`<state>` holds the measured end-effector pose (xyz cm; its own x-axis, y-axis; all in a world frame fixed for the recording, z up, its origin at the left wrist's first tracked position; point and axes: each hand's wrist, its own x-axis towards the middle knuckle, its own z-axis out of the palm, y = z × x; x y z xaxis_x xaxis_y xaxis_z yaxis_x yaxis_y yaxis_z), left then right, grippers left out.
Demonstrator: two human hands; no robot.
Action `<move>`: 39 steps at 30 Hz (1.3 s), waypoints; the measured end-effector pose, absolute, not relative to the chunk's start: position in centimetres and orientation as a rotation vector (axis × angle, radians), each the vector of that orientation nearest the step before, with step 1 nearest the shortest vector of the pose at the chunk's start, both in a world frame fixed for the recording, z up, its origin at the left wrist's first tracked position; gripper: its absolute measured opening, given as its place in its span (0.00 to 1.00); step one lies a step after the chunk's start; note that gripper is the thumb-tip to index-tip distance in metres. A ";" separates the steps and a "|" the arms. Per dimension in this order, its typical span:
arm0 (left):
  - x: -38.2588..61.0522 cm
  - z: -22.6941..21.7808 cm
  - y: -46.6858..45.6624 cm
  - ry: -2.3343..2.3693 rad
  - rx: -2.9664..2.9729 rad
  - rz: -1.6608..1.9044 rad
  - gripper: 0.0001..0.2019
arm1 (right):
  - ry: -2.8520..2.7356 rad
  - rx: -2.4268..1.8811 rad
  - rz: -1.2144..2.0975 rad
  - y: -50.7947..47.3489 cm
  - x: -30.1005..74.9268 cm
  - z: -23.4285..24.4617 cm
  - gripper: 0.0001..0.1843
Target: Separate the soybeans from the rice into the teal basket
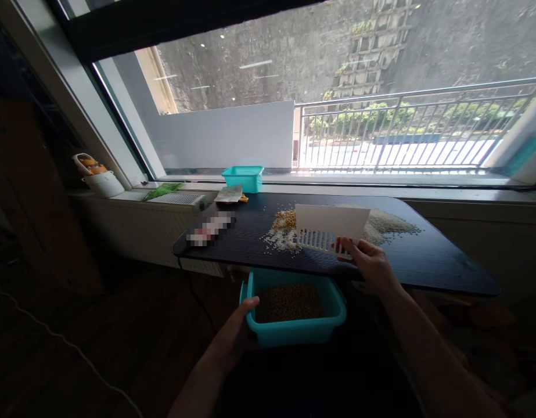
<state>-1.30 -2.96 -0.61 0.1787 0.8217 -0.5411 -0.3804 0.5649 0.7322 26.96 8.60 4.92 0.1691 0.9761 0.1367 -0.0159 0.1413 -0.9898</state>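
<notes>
My left hand point(235, 331) is closed on the left rim of a turquoise plastic bin point(296, 335), its thumb over the edge. Small brownish-yellow grains point(289, 303) cover the bin's bottom. Above the table, my right hand point(372, 264) pinches a thin white slotted plastic panel point(331, 222) by its lower right corner, slots downward. Left of the panel lie yellow corn-like kernels point(285, 219) with white rice-like grains point(280, 239) in front. A wider heap of pale grains point(392, 225) spreads to its right. The panel hides the tabletop behind it.
The dark table point(433, 258) ends just behind the bin. A second turquoise bin point(244, 181) stands near the window, beside a paper packet point(228, 195). A pixelated item point(211, 228) lies at the table's left. Beyond are a radiator point(137, 229) and a white pot point(104, 183).
</notes>
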 end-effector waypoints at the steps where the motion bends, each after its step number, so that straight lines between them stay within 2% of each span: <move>1: -1.3 -0.6 -3.0 1.083 0.492 0.899 0.37 | -1.149 -1.159 1.005 8.5 26.9 5.0 0.22; 31: -1.3 -0.4 -2.8 1.098 0.477 0.884 0.39 | -1.164 -1.124 1.079 7.8 25.3 5.7 0.27; 39: -1.3 0.1 -3.0 1.119 0.481 0.897 0.38 | -1.241 -1.112 1.156 6.9 25.2 5.3 0.24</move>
